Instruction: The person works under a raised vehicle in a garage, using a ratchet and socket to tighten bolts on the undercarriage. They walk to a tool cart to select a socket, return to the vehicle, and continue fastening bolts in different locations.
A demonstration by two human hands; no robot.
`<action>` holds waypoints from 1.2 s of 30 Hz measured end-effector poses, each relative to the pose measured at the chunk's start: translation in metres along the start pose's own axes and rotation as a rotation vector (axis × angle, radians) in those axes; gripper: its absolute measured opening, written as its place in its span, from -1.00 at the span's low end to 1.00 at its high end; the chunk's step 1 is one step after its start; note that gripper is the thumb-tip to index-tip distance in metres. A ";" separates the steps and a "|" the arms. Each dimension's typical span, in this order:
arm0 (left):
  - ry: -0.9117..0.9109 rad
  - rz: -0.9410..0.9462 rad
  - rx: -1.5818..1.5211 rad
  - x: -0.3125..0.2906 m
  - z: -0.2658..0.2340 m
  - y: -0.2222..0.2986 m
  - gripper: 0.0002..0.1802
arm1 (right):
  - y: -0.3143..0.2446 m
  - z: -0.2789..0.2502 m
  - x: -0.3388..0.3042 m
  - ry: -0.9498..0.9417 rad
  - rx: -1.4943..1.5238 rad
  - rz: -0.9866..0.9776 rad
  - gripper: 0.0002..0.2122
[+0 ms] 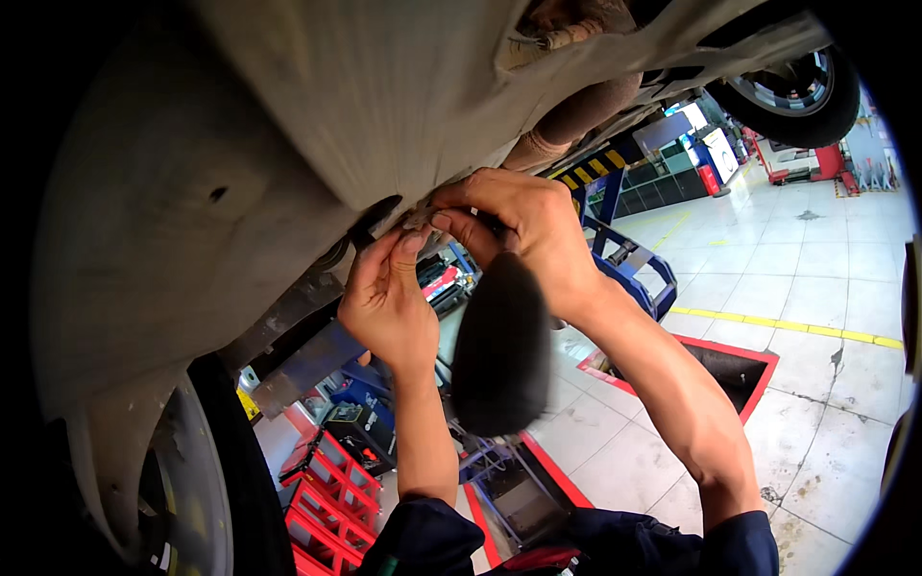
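Both hands are raised to the underside of a lifted car, at the lower edge of a grey underbody panel (279,115). My left hand (392,302) has thumb and fingers pinched together there; whatever lies between them is too small to make out. Close beside it, my right hand (538,226) bends its thumb and forefinger to the same spot, fingertips almost touching the left ones. A tool with a thick black handle (499,350) is tucked in the right hand, the handle hanging down toward me, blurred. Its working end is hidden by the fingers.
A wheel (192,470) is at lower left, another (797,91) at upper right. Below are a red-framed floor pit (567,480), a red rack (327,499) and a blue lift stand (624,264). Rusty exhaust piping (586,110) runs above the right hand.
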State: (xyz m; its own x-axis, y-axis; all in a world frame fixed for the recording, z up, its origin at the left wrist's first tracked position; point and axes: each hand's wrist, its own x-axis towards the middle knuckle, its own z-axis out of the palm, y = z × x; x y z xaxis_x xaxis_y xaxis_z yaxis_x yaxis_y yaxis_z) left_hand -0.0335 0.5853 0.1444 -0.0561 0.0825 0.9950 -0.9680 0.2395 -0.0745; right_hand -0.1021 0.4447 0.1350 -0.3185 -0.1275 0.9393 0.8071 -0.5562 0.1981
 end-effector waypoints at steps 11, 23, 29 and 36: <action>-0.004 -0.016 -0.064 -0.022 0.018 0.024 -0.73 | 0.000 0.004 -0.007 0.088 -0.123 -0.067 -0.90; 0.129 0.337 0.191 0.004 0.023 -0.010 -0.91 | 0.001 -0.006 0.010 0.080 -0.196 -0.102 -0.88; 0.141 0.172 0.334 -0.003 0.034 0.000 -0.87 | 0.001 -0.008 0.008 0.052 -0.191 -0.078 -0.88; -0.094 -0.113 -0.205 -0.003 0.035 0.026 -0.75 | -0.006 -0.011 0.007 0.075 -0.125 -0.040 -0.88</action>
State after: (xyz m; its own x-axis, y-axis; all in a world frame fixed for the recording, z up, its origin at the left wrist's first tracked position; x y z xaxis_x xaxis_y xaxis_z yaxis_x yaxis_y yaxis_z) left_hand -0.0674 0.5580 0.1419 0.0181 -0.0442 0.9989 -0.9000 0.4345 0.0355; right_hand -0.1151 0.4380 0.1373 -0.3895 -0.1616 0.9067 0.7263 -0.6592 0.1945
